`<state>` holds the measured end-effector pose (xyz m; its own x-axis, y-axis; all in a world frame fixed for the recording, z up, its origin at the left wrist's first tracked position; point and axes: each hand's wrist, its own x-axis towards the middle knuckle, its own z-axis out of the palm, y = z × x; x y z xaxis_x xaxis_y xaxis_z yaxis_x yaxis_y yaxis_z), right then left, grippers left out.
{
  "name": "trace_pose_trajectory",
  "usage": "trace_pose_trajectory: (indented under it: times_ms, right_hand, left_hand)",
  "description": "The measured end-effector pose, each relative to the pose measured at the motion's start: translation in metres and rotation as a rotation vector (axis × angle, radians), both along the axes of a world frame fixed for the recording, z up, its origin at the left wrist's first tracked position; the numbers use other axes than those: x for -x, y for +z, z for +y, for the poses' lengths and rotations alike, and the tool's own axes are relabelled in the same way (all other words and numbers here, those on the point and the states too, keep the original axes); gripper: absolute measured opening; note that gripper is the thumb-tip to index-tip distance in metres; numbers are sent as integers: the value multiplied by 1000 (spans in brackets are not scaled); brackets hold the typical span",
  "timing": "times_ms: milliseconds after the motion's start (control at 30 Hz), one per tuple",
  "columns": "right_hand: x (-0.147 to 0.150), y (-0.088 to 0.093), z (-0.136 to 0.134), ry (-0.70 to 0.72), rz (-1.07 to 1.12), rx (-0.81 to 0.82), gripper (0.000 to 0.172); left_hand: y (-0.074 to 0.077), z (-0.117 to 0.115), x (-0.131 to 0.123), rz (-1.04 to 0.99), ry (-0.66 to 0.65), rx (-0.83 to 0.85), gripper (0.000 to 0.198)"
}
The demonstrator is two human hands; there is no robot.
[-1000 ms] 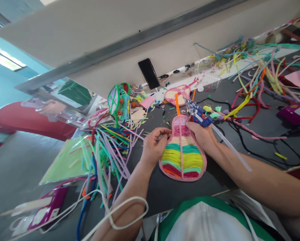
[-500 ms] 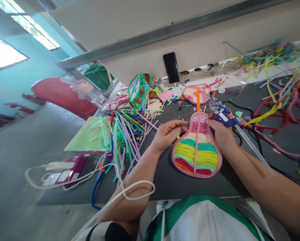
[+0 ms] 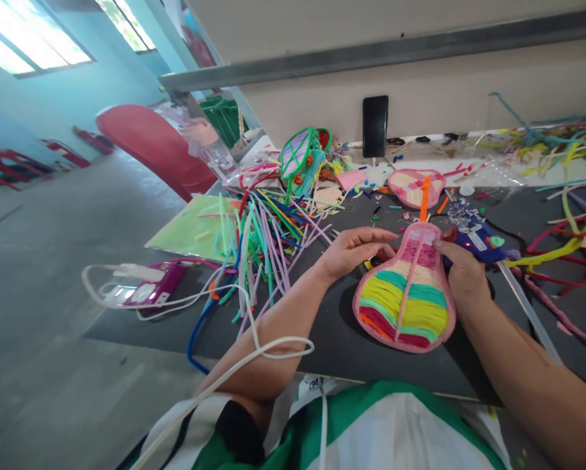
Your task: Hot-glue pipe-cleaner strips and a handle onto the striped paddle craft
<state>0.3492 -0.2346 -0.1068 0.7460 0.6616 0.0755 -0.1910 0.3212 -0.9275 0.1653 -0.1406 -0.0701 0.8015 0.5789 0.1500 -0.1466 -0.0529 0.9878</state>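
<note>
Hands (image 3: 360, 253): two
Rainbow-striped panel (image 3: 423, 281): one
Blue glue gun (image 3: 475, 239): one
Black phone (image 3: 375, 126): one
Purple power strip (image 3: 174, 277): one
Pipe cleaners (image 3: 268, 245): dozens

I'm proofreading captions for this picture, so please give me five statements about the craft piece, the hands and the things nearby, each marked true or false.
1. The right hand holds the striped craft piece at its narrow part. True.
2. The orange strip sticks out from the wide end of the piece. False: it is at the narrow end.
3. The black phone stands upright beyond the piece. True.
4. The blue glue gun lies left of the piece. False: it is on the right, close by the right hand.
5. The left hand is wrapped around the phone. False: it is beside the craft piece's left edge.
</note>
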Motion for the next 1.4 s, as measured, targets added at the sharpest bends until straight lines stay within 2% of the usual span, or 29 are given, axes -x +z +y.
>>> trace_pose_trajectory:
  times_ms: [367, 733, 900, 1100, 1267, 1400]
  right_hand:
    - [-1, -2, -1, 47, -17, 5, 14]
    - [1, 1, -2, 19, -40, 28, 15]
    - [3, 6, -4, 54, -28, 8, 14]
    - [4, 8, -5, 34, 6, -33, 15]
    - [3, 8, -5, 45, -21, -44, 14]
    - [3, 7, -4, 50, 1, -60, 14]
  left_hand:
    - [1, -1, 2, 6, 6, -42, 35]
    - [-9, -5, -7, 50, 84, -172, 39]
    - [-11, -6, -10, 33, 49, -132, 40]
    - [-16, -6, -15, 70, 154, -48, 39]
    - [-15, -5, -14, 239, 50, 90, 29]
    - [-12, -6, -13, 261, 33, 140, 30]
